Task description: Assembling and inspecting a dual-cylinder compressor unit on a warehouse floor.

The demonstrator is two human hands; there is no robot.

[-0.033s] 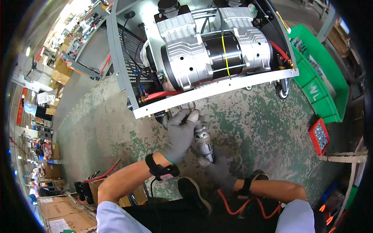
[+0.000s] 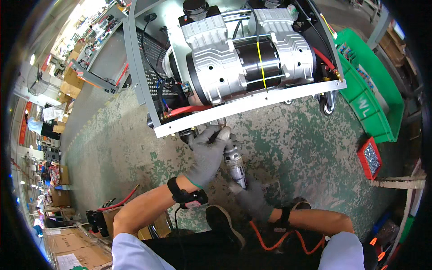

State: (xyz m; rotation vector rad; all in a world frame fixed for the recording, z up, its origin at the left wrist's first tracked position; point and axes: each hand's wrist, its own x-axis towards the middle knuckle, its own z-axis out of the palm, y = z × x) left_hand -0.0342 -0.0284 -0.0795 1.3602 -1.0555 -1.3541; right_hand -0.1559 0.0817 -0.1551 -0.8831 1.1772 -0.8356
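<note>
A silver air ratchet wrench (image 2: 236, 167) slants below the white front rail (image 2: 252, 102) of a machine. My left hand (image 2: 208, 155), in a grey glove, has its fingers closed around the head end of the wrench, just under the rail. A short metal socket (image 2: 222, 122) shows above those fingertips, and where it meets the rail's underside is hidden. At the lower end, my gloved right hand (image 2: 255, 199) is wrapped around the wrench's handle, somewhat blurred. From there an orange coiled air hose (image 2: 270, 246) trails to the right.
Inside the open grey frame sits a silver and black twin-head compressor (image 2: 258, 60). A black caster (image 2: 327, 105) stands under its right corner. To the right are a green bin (image 2: 371, 108) and a red tray of small metal fasteners (image 2: 370, 158). Cardboard boxes (image 2: 74, 245) lie lower left.
My right hand and the handle end of the wrench have shifted slightly to the left. My left hand stays at the wrench's head.
</note>
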